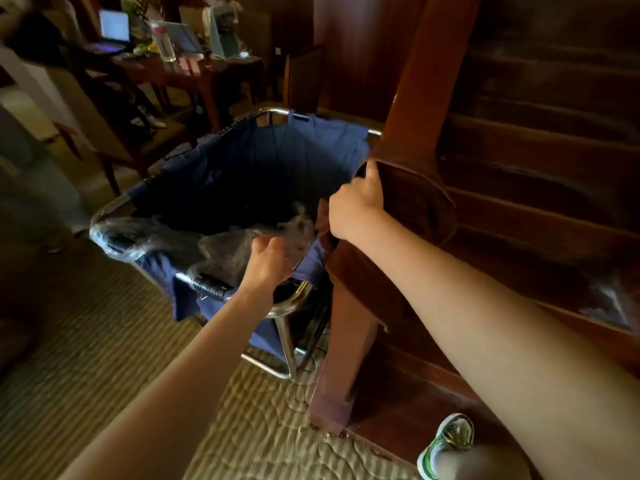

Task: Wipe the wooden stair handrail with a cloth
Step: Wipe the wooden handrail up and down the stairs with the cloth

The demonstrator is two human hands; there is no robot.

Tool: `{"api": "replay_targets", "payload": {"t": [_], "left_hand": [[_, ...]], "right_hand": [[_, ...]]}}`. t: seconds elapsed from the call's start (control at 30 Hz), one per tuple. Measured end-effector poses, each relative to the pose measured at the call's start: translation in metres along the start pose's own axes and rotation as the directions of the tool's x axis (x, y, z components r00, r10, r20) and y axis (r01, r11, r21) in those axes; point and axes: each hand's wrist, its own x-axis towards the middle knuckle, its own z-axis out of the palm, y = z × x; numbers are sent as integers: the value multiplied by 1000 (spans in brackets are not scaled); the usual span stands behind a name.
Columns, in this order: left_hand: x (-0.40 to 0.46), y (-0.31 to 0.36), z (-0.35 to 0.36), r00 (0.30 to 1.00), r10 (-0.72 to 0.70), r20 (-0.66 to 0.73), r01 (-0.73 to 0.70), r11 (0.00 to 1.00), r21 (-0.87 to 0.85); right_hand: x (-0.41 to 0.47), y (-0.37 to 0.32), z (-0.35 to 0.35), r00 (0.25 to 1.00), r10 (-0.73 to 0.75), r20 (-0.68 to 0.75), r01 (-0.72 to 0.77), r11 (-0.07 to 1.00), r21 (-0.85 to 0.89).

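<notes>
My right hand [356,211] gripped a brown cloth [412,202] draped over the rail [433,81] at its lower end, fingers curled round it, while my left hand [268,259] pinched plastic [221,247] over the cart [242,168]; most wiping seemingly remained.

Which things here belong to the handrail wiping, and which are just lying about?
Job:
- brown cloth, gripped by right hand
- wooden handrail

Lying about:
- blue cart, left hand at its plastic liner
- cluttered table
- laptop
</notes>
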Motion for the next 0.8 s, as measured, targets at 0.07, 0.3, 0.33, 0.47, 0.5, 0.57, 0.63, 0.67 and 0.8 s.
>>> {"api": "replay_targets", "payload": {"t": [0.07,0.3,0.33,0.47,0.5,0.57,0.63,0.67,0.8], "left_hand": [[1,-6,-11,999,-32,-21,32,999,-1],[-1,-23,-21,998,-52,-31,53,998,17],[-4,-21,-20,999,-38,-27,38,999,7],[-6,-9,-11,1000,13,3,-13,1000,-5],[-7,-6,-7,1000,15,25,-15,1000,-2],[-10,-1,1,996,17,84,-17,1000,-2],[-15,3,12,988,54,145,-56,998,7],[-18,5,17,982,95,165,-97,995,2],[-22,8,36,927,286,243,-308,950,56]], "right_hand": [[-4,-27,7,985,-86,152,107,985,-134],[-67,-76,45,954,-296,-41,298,954,38],[-73,-69,44,946,-307,-102,318,939,130],[-54,-24,45,927,98,-362,79,892,445],[-48,-11,45,908,178,-378,37,867,497],[-36,10,47,847,343,-406,-17,782,623],[-32,10,52,786,476,-394,-55,690,722],[-32,5,55,764,527,-373,-82,652,754],[-35,-5,60,658,711,-248,-118,422,899]]}}
